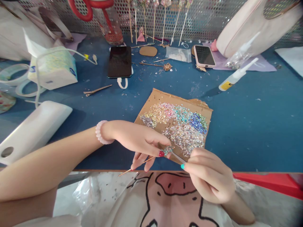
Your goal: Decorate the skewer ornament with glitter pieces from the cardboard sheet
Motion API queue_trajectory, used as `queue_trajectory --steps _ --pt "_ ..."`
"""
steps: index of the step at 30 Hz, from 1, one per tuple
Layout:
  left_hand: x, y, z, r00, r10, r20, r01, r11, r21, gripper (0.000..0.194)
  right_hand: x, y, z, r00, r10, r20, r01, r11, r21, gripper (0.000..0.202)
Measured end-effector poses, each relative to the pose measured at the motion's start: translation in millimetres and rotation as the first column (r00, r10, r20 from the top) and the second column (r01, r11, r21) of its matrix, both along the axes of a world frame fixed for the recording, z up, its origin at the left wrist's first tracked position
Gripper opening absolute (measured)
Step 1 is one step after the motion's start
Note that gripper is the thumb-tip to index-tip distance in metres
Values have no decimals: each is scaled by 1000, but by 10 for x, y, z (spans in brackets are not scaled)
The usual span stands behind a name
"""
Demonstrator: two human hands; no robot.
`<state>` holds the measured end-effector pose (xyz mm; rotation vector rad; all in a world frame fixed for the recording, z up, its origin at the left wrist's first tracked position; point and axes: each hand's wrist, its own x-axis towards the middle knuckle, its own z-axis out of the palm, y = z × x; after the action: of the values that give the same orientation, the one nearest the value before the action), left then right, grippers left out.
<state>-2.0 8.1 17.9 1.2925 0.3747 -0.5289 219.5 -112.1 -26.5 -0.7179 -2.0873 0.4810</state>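
Note:
My left hand, with a pink bead bracelet on its wrist, holds a thin golden stick that has a small sparkly ornament at its end. The ornament sits between the thumb and fingers. In my right hand is a pair of pointed metal tweezers, pinched near the tips, which touch or nearly touch the ornament. Just beyond both hands lies a piece of cardboard spread with small gems in clear, yellow, pink, teal and blue groups.
Behind the cardboard are a black phone, a pink-edged phone and a golden hairpin. A glue bottle stands right. Left are a tissue box, a clip and a white device.

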Motion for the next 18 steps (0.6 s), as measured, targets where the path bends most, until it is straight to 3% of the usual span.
queue_trajectory --steps 18 --pt "7 -2 0 1000 -14 4 14 1000 8 18 -11 -13 12 999 -15 31 12 995 98 21"
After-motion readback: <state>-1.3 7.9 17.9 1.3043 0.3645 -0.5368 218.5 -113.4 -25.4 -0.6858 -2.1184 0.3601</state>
